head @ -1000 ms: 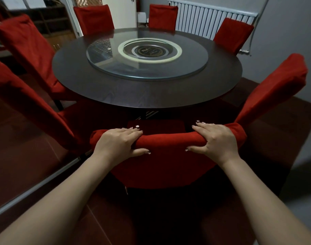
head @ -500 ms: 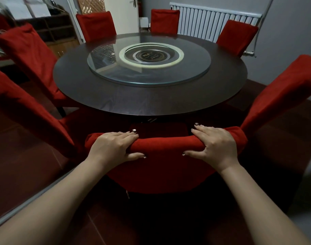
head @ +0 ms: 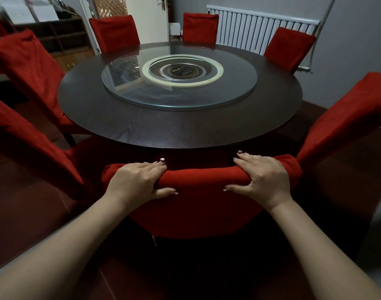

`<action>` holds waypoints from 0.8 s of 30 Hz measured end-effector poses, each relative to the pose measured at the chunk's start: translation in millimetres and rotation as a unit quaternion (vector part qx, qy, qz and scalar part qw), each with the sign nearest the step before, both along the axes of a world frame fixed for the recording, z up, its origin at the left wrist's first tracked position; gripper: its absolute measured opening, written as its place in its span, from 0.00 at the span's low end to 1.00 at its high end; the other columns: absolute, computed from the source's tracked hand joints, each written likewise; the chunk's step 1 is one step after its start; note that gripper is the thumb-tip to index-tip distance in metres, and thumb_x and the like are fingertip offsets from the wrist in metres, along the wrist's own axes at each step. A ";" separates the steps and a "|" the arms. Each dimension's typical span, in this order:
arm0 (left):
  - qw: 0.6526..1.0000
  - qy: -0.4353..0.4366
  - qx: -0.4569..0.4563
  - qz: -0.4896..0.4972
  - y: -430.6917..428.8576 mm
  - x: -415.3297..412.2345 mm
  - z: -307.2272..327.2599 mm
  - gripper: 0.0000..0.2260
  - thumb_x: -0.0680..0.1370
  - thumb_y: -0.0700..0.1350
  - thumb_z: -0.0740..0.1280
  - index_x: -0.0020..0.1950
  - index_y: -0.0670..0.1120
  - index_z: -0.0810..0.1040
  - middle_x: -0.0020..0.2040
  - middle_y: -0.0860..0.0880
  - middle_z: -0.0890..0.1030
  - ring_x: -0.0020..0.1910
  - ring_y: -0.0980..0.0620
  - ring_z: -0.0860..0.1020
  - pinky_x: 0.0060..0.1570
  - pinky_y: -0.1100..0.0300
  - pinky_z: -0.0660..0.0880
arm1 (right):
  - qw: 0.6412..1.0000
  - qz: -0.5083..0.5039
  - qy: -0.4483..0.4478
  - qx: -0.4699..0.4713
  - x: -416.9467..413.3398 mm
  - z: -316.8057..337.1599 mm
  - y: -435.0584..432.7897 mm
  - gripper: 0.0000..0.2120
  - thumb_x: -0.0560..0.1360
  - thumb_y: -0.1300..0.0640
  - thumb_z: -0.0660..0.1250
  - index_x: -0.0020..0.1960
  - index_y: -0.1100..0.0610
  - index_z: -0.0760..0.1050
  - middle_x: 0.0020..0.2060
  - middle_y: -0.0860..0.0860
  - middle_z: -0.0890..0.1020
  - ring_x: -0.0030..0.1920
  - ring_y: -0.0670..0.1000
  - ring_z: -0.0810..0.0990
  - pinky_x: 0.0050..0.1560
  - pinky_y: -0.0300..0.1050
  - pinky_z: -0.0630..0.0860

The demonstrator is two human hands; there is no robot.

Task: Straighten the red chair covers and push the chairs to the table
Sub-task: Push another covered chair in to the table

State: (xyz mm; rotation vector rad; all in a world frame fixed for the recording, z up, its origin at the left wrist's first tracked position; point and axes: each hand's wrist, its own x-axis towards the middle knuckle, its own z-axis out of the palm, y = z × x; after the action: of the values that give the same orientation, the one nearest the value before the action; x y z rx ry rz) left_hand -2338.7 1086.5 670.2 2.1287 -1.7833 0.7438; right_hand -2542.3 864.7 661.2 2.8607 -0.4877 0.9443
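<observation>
Spacing suggested a square push: left hand and right hand clasped the chair back, well apart. Its seat reached under the worktop.

The only camera, a wide one, rides on my head, facing forward and tilted down along both forearms. My left hand and right hand sit close under it, low in the middle, gripping the chair back. Past them the round table fills the centre, and the radiator on the far wall reaches the top edge.
</observation>
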 end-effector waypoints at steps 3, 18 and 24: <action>1.000 -0.004 -0.002 -0.003 -4.8 3.8 0.0 0.37 0.77 0.67 0.47 0.48 0.40 0.84 0.49 0.44 0.84 0.42 0.47 0.84 0.42 0.53 0.81 | 1.000 0.004 -0.002 0.002 2.9 0.2 -5.6 0.35 0.65 0.30 0.61 0.51 0.60 0.83 0.52 0.56 0.83 0.52 0.55 0.83 0.54 0.51 0.76; 1.000 -0.014 -0.001 0.010 -32.9 12.2 -1.3 0.28 0.71 0.64 0.60 0.46 0.41 0.84 0.46 0.46 0.85 0.40 0.48 0.84 0.37 0.57 0.80 | 0.999 -0.002 0.034 0.027 15.1 2.0 -36.3 0.36 0.65 0.30 0.60 0.52 0.60 0.83 0.53 0.56 0.83 0.53 0.56 0.83 0.55 0.53 0.76; 1.000 -0.003 0.020 0.012 -27.6 12.2 0.4 0.28 0.72 0.65 0.59 0.48 0.42 0.84 0.46 0.48 0.85 0.41 0.49 0.84 0.37 0.59 0.79 | 0.995 -0.001 0.068 0.070 12.5 7.6 -30.4 0.37 0.65 0.29 0.58 0.56 0.58 0.81 0.57 0.54 0.81 0.57 0.54 0.80 0.58 0.52 0.73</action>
State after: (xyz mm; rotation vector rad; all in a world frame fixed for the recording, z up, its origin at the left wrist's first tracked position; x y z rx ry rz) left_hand -2326.5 1058.9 670.7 2.1798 -1.7929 0.7285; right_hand -2529.8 834.3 668.8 3.0214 -0.5633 0.7357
